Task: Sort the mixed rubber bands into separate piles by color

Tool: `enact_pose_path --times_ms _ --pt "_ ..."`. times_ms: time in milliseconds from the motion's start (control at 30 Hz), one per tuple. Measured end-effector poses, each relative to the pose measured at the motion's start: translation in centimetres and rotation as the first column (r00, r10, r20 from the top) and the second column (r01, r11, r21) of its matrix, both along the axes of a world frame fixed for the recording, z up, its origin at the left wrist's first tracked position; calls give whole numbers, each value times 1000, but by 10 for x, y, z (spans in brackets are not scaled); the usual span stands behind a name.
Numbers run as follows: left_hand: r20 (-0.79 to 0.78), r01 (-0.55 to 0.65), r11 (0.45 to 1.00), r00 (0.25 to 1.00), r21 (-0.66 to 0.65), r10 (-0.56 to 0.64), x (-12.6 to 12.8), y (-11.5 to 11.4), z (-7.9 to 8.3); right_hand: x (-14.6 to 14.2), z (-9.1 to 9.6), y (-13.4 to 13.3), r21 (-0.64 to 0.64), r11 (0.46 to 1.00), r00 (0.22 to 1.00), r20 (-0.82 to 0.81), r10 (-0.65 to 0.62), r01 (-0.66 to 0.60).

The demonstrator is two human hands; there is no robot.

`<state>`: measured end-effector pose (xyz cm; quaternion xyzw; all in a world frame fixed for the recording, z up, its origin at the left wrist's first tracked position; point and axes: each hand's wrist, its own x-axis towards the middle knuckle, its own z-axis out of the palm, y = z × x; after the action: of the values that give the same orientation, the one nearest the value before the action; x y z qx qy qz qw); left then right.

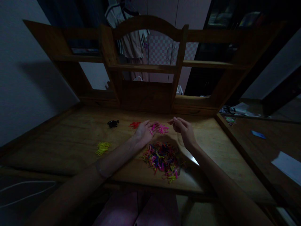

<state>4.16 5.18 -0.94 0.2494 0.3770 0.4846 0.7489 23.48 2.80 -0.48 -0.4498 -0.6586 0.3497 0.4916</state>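
Observation:
My left hand (144,131) is turned palm up with its fingers extended, and a few small pink band-like pieces (152,128) lie on it. Just beyond its fingers is a small pile of pink pieces (162,129) on the desk. To the right, my right hand (182,127) is raised with thumb and forefinger pinched; whatever is between them is too small to make out. Below and between the hands lies a large mixed heap of colourful band-like pieces (162,157). A red pile (134,125) sits behind my left hand, partly covered by it.
Farther left on the wooden desk (70,141) are a black pile (113,123) and a yellow pile (102,148). A wooden shelf unit (145,94) rises along the back edge. On a surface at the right lie a blue packet (258,134) and white paper (288,166).

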Motion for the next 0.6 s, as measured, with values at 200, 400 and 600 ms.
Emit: enact_pose_path --times_ms 200,400,600 --pt "-49 -15 986 999 168 23 23 25 -8 1 -3 4 -53 995 969 -228 -96 86" --pt "-240 111 917 971 384 -17 11 1 3 4 -3 4 -52 991 952 -274 -134 125" --pt "-736 532 659 675 532 50 -12 -48 22 1 -1 3 -46 991 948 -290 -135 127"
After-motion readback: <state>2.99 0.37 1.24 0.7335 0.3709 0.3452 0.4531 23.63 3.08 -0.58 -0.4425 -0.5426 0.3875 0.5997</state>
